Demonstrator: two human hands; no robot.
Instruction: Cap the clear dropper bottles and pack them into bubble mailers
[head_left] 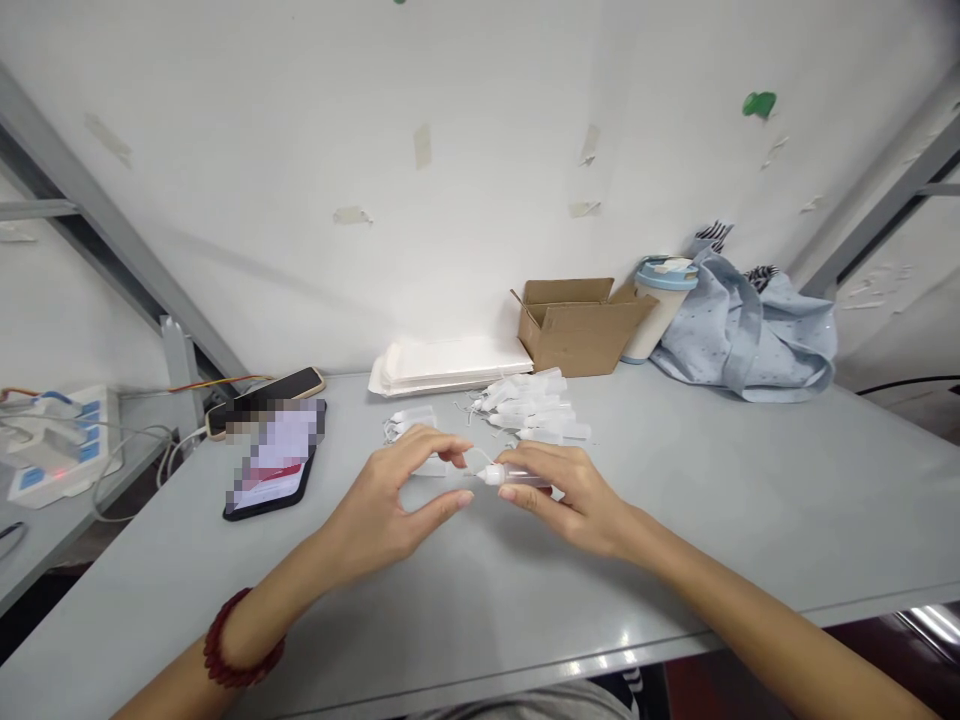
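Note:
Between the thumb and fingers of my right hand (566, 490) lies a small translucent squeeze bottle (496, 476), its thin nozzle tip pointing left. A thin white strap curves up from its neck. My left hand (409, 490) is just left of the tip, thumb and fingers apart, with nothing visible between them. Beyond my hands rests a pile of similar squeeze bottles (529, 405). A smaller group of bottles (414, 416) sits behind my left hand, which partly hides it.
White flat boxes (450, 362) and an open cardboard box (574, 335) stand against the wall. Right of them are a lidded cup (660, 310) and a blue cloth bag (750, 335). Two phones, one lit (277, 460) and one dark (270, 400), lie left, near a power strip (60, 445).

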